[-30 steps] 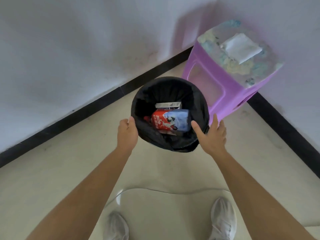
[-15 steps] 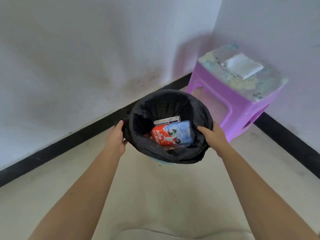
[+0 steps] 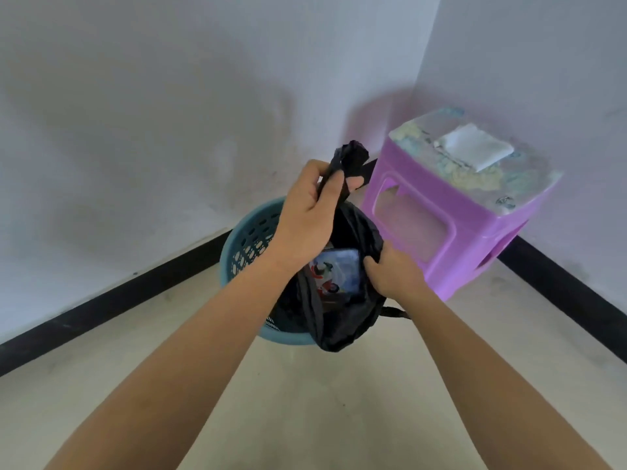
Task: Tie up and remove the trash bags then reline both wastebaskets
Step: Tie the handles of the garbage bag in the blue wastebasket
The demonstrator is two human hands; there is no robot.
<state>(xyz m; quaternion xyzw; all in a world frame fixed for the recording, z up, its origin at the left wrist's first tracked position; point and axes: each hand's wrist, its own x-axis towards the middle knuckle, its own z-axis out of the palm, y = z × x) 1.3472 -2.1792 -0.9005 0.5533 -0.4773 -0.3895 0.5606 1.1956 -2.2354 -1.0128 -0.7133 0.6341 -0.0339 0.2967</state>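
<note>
Gripping with our left hand (image 3: 310, 212): fingers curled round gathered rim of black trash bag (image 3: 342, 329), raised above blue wastebasket (image 3: 237, 239); our right hand (image 3: 395, 274) grips opposite rim, lower; bag sits partly inside wastebasket; we see carton (image 3: 336, 273) in bag mouth; purple stool (image 3: 441, 215) just beside.

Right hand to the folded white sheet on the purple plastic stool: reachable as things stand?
Probably, once freed: the right hand grips the black plastic trash bag beside the purple plastic stool, and nothing covers the folded white sheet on top.
</note>
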